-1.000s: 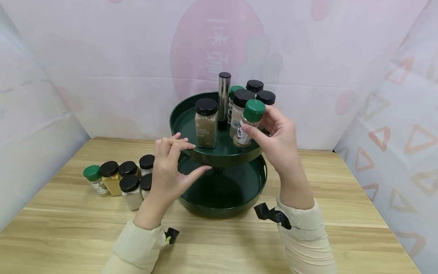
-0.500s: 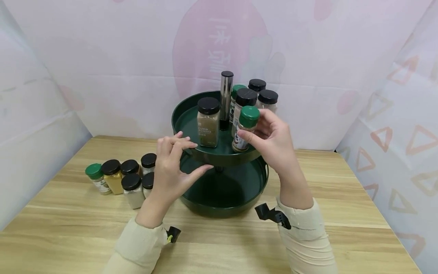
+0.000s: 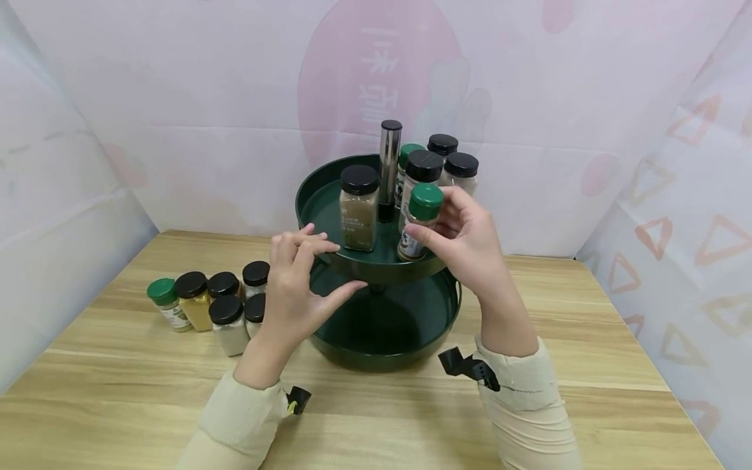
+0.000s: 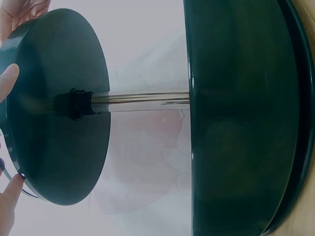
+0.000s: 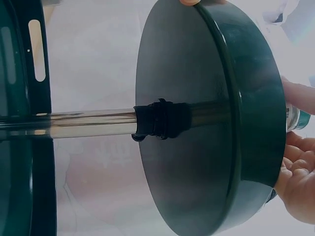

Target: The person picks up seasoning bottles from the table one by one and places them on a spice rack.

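Observation:
A dark green two-tier round rack (image 3: 382, 356) stands on the wooden table. My left hand (image 3: 294, 294) holds the upper tray's rim (image 3: 384, 266), fingertips at the edge and thumb (image 4: 10, 81) beneath. With thumb and fingers, my right hand (image 3: 472, 241) pinches a small green-capped spice jar (image 3: 411, 247), upright at the front right of the upper tray. Whether its base touches the tray is hidden by the rim. A black-capped cumin powder jar (image 3: 358, 212) stands left of it. Behind are a black-capped jar (image 3: 424, 168) and another green-capped jar (image 3: 409, 156).
Several spice jars stand on the table at left, among them a green-capped one (image 3: 166, 301) and a yellow one (image 3: 195, 303). A metal post (image 3: 390, 163) rises through the rack. More black-capped jars (image 3: 461, 168) stand behind my right hand. A printed cloth (image 3: 235, 98) hangs behind.
My right hand has moved slightly left and down with the green-capped jar, which now stands straighter and nearer the tray's front. The left hand has kept its hold on the tray.

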{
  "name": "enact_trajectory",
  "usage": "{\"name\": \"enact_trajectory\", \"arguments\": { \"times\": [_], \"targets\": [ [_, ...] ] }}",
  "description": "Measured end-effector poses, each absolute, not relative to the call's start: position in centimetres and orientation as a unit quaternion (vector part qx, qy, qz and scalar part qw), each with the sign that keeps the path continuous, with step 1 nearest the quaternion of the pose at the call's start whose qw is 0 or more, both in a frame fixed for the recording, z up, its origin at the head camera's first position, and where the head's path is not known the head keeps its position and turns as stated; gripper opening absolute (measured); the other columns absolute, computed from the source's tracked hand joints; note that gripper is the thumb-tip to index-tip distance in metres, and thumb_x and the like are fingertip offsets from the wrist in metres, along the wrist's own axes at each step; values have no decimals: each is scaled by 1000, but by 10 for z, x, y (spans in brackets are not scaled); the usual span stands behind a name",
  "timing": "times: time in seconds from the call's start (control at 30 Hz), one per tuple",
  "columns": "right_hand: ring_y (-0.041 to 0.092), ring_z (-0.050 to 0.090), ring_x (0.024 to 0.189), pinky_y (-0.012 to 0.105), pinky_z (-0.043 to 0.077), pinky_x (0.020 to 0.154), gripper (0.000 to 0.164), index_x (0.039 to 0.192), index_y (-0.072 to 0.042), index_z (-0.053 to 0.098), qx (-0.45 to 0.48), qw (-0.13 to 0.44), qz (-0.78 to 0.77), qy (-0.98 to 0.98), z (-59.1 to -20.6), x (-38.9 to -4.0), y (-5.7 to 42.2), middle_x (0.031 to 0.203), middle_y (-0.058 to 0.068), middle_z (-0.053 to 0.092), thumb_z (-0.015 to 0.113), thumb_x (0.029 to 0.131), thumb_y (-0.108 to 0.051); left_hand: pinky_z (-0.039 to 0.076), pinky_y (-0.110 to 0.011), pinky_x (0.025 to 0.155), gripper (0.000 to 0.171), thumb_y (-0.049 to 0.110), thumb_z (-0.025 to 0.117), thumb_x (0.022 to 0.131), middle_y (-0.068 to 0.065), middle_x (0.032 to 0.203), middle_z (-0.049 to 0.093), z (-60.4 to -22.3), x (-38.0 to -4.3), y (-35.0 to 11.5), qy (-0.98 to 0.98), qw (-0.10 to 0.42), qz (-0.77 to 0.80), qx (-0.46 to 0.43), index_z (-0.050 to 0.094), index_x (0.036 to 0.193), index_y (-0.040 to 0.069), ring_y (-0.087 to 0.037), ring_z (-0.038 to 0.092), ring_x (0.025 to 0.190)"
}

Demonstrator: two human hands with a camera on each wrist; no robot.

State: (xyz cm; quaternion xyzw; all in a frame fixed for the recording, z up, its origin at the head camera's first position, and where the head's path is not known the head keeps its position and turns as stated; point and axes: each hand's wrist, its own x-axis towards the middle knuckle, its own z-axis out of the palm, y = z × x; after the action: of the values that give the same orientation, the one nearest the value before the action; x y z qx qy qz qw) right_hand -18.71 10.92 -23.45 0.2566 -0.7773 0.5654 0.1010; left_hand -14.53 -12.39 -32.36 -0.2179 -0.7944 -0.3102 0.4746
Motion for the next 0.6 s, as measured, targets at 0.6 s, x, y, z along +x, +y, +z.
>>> {"name": "enact_trajectory", "arguments": {
  "times": [0.6],
  "targets": [
    [7,67,90,17,55,88,47,126,2,56,257,96,548,-790,-236,-187,109,117,19,68,76,84,1,42,-52,100,66,22,98,58,-22,113,53,-324,-145,-125,-797,476,-300,-221,59,107,1,-43,48,125]
  ]
}}
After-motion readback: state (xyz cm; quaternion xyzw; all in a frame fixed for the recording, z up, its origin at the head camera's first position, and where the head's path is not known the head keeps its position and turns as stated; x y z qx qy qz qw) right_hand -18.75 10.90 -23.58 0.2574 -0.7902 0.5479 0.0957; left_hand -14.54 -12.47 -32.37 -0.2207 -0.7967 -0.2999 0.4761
